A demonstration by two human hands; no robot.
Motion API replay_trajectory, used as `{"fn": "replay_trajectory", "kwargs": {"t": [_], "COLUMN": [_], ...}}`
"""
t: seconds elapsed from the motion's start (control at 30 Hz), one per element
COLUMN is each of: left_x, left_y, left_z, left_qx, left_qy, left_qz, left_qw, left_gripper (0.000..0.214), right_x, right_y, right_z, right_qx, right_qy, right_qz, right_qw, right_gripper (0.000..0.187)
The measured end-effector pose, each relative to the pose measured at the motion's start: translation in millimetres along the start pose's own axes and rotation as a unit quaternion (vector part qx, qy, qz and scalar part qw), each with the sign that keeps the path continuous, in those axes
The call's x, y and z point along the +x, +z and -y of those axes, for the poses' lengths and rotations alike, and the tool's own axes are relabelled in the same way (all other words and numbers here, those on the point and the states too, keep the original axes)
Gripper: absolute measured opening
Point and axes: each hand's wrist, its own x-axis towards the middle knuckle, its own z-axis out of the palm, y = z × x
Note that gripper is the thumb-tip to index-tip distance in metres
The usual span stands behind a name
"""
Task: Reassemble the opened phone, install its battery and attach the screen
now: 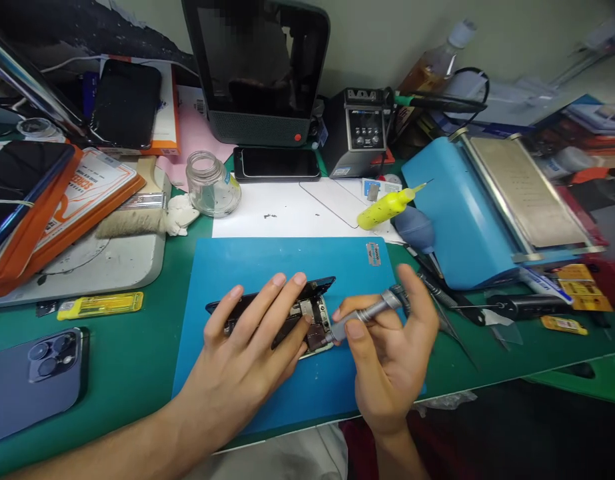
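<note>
An opened phone [317, 320] lies on the blue mat [287, 257], its inner parts showing at the right end. Its dark screen panel [323, 288] is tilted up along the far side. My left hand [247, 340] covers much of the phone and grips it, fingers over the raised panel and thumb side near the body. In my right hand [392, 353] is a grey screwdriver [360, 321], pinched between thumb and fingers. The index finger is raised near its rear end. The screwdriver's tip points down at the phone's right end; whether it touches a screw I cannot tell.
A glass jar [212, 187], a yellow needle bottle [387, 208] and a blue air blower [416, 228] stand behind the mat. Tweezers [452, 330] lie right. A blue phone [37, 377] and a yellow lighter [102, 305] lie left. A blue machine [447, 220] is farther right.
</note>
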Motion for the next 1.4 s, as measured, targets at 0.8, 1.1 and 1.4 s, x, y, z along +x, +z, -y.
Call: {"fn": "replay_trajectory", "kwargs": {"t": [0.8,1.1,1.4], "left_x": [-1,-1,-1], "left_y": [5.2,5.8,6.7], "left_z": [0,-1,0], "left_qx": [-0.055,-0.050,-0.053], "left_qy": [0.008,0.004,0.001], "left_qz": [-0.038,-0.036,-0.033], "left_qw": [0.998,0.998,0.998], "left_gripper": [0.027,0.030,0.024], "right_x": [8,17,15], "right_y": [-51,-139,-122], "right_z": [-9,-9,-10], "right_qx": [-0.556,-0.565,-0.485], "right_qy": [-0.108,-0.086,-0.082], "right_qz": [0.074,0.019,-0.078], "right_qw": [0.821,0.820,0.867], "right_gripper": [0.046,0.038,0.031]}}
